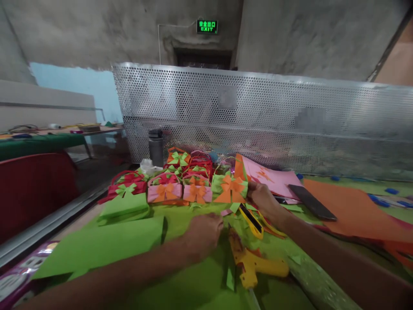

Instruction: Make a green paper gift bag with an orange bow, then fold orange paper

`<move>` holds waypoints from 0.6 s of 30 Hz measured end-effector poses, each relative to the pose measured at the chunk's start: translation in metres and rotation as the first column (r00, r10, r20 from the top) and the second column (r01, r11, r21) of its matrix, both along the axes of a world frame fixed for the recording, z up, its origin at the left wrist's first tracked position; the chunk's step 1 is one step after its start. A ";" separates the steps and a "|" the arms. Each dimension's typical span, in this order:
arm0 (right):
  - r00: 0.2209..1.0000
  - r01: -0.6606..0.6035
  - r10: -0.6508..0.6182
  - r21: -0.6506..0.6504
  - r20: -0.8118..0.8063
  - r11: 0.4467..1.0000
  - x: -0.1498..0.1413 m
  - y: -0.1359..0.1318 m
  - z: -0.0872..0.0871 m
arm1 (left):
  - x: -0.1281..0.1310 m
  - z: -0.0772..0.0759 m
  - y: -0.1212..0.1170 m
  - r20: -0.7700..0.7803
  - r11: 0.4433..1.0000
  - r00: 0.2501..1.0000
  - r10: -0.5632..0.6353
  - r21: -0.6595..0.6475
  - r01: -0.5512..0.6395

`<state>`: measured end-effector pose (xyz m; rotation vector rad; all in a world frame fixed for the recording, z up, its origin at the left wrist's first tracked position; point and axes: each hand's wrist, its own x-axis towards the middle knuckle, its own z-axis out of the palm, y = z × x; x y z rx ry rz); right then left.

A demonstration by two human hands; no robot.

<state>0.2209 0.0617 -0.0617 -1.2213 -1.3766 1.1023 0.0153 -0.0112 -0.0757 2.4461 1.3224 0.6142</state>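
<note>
My right hand (263, 197) is at the right side of a small green paper bag (221, 186) with a large orange bow (232, 185), fingers curled at its edge. Over the green table cover, my left hand (204, 234) is closed and slightly blurred; whatever its fingers hold, if anything, is hidden. Just beyond its fingertips lies a pink scrap (226, 212). A yellow glue gun (258, 265) rests right of my left hand, its nozzle pointing away from me. Between the hands lies a yellow utility knife (252, 221).
Pink bags with orange bows (164, 192) and red bags (132, 183) stand in rows beside a dark bottle (156, 148). Green sheets (106, 241) lie left, orange sheets (351, 206) and a dark phone-like slab (311, 201) right. A perforated metal panel (258, 120) borders the back.
</note>
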 end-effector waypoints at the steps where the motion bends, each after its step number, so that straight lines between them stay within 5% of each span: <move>1: 1.000 -0.015 0.016 -0.031 0.019 0.999 -0.006 0.001 0.000 | 0.001 0.000 -0.003 -0.067 1.000 0.998 -0.009 0.028 0.011; 9: 0.974 -0.130 0.174 -0.268 0.148 0.955 -0.067 -0.001 -0.005 | 0.000 -0.013 -0.007 -0.330 0.984 0.944 -0.028 0.156 0.084; 18: 0.919 -0.180 0.278 -0.330 0.280 0.927 -0.085 0.001 -0.012 | 0.002 -0.016 -0.009 -0.398 0.981 0.917 -0.041 0.156 0.112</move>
